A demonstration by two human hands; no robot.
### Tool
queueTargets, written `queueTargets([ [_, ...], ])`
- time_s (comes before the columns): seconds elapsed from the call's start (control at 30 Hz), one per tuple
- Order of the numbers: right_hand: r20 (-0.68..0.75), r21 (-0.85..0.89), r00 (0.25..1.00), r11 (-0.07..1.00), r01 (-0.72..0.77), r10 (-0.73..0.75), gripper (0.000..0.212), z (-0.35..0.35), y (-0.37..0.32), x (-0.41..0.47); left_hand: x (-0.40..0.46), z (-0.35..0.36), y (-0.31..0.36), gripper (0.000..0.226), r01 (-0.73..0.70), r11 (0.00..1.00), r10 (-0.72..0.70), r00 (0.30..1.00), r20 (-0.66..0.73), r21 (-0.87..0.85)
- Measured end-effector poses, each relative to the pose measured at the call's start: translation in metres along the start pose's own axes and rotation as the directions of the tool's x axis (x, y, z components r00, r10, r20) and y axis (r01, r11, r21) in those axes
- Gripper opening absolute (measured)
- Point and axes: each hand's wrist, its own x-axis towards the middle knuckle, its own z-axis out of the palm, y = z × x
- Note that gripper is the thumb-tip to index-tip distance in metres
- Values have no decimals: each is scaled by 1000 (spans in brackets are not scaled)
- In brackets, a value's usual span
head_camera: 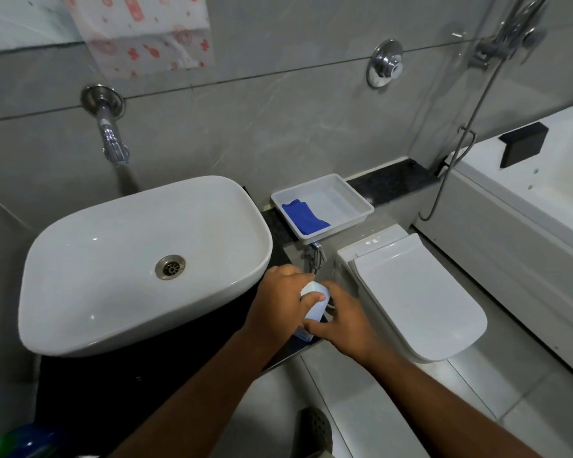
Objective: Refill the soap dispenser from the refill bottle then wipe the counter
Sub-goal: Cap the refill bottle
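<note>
Dark counter [280, 353]: both hands grip unlabelled bottle [313, 309].

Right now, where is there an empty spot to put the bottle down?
The grey tray is bare on its right side, beside the blue cloth. The dark ledge behind it is bare too. It is crowded where the left hand and right hand wrap the white bottle beside the sink.

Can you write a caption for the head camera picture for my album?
Both hands, left and right, grip a pale bottle on the dark counter beside the white sink.
</note>
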Motion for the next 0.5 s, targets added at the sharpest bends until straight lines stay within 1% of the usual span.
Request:
queueTargets([
  [0.07,6,3,1000,1000,-2,2,61,1,0,0,3,6,1,35,12,990,-14,1000,7,141],
  [0.13,19,5,1000,1000,-4,4,64,2,1,1,7,12,1,47,19,950,-40,997,60,311],
  [0.17,22,4,1000,1000,-7,7,67,2,2,2,7,14,0,49,8,943,-35,997,73,331],
  [0.2,23,4,1000,1000,-10,10,69,2,3,2,7,16,0,46,-10,953,-10,998,66,302],
  [0.23,24,7,1000,1000,-12,12,69,2,4,2,5,17,-2,43,-21,975,14,999,32,219],
  [0.3,21,12,1000,1000,-3,3,67,2,4,1,-3,16,-7,42,8,1000,-9,999,-53,-25],
  [0.33,17,6,1000,1000,10,-10,65,2,4,2,-8,16,-11,45,30,993,-40,996,-79,-115],
  [0.37,12,2,1000,1000,20,-20,64,3,5,2,-13,16,-14,48,55,985,-71,993,-96,-164],
  [0.43,13,7,1000,1000,18,-18,64,4,5,3,-21,20,-17,60,148,965,-177,977,-122,-215],
  [0.5,10,3,1000,1000,12,-12,66,5,7,3,-25,25,-15,72,241,936,-292,939,-184,-258],
])
